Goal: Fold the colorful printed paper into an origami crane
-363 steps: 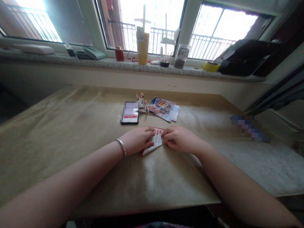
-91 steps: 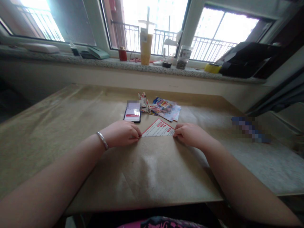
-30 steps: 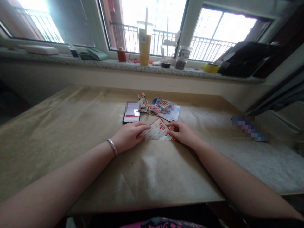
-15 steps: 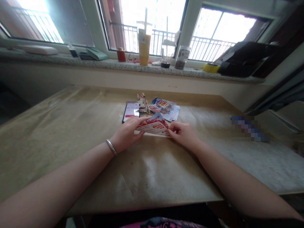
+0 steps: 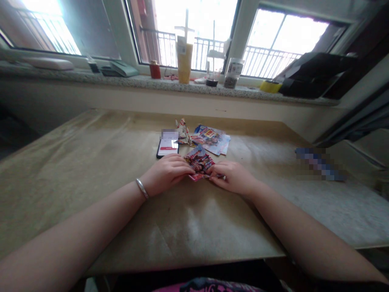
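Observation:
A colourful printed paper sheet [image 5: 199, 160], with folds in it, lies between my hands on the table. Its left corner is under the fingertips of my left hand [image 5: 168, 172], which has a silver bangle at the wrist. My right hand [image 5: 231, 177] pinches the lower right edge with curled fingers. Both hands hide parts of the sheet's edges. Just beyond are a phone [image 5: 168, 144] with a lit screen, a crumpled piece of printed paper [image 5: 183, 132], and a small pile of printed sheets [image 5: 212, 138].
The table [image 5: 121, 235] has a pale, glossy cover. At the right lies a blurred blue strip-like item [image 5: 319, 164]. Along the stone windowsill [image 5: 127, 82] stand a tall cup of yellow drink [image 5: 184, 61], a red jar [image 5: 154, 70], yellow tape [image 5: 270, 86] and a black bag-like object [image 5: 313, 77].
The raised flap with red and white print has gone down, and the sheet's picture side now faces up. Both hands have lowered onto the sheet, their fingers now nearer its bottom edge.

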`<state>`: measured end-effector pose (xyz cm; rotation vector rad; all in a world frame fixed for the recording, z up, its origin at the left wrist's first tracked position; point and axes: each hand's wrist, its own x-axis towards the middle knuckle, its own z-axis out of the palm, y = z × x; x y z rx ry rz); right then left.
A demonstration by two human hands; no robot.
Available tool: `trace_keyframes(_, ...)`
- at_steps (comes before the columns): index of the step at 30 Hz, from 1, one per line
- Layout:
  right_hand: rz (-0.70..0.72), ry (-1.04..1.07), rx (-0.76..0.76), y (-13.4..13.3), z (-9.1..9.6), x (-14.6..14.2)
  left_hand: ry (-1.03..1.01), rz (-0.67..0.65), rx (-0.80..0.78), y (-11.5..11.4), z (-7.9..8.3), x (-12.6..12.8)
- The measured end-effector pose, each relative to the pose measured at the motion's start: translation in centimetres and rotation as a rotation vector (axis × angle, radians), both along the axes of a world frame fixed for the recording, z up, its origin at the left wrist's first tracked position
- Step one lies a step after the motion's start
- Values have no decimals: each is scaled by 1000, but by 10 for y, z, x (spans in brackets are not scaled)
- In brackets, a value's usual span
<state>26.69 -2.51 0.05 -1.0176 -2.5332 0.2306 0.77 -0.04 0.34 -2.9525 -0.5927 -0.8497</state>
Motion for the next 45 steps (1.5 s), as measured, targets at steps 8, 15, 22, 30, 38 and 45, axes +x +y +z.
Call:
trace_keyframes(8, 146, 15, -51, 5, -5, 0, 122, 22, -50, 0, -6, -3)
trace_keyframes(15, 156, -8, -60, 4, -2, -1, 164, -113, -229, -2, -6, 0)
trace_keyframes(22, 178, 5, -65, 5, -4, 0, 178, -150, -288, -6, -2, 2)
trace_keyframes(30, 145, 63, -77, 5, -7, -3, 208, -113, -293, -9, 0, 2)
trace_keyframes(38, 174, 135, -114, 3, -8, -10, 220, -102, -287, -13, 2, 2)
trace_keyframes(45, 171, 116, -121, 3, -8, -11, 168, 12, -334, -11, -2, 5)
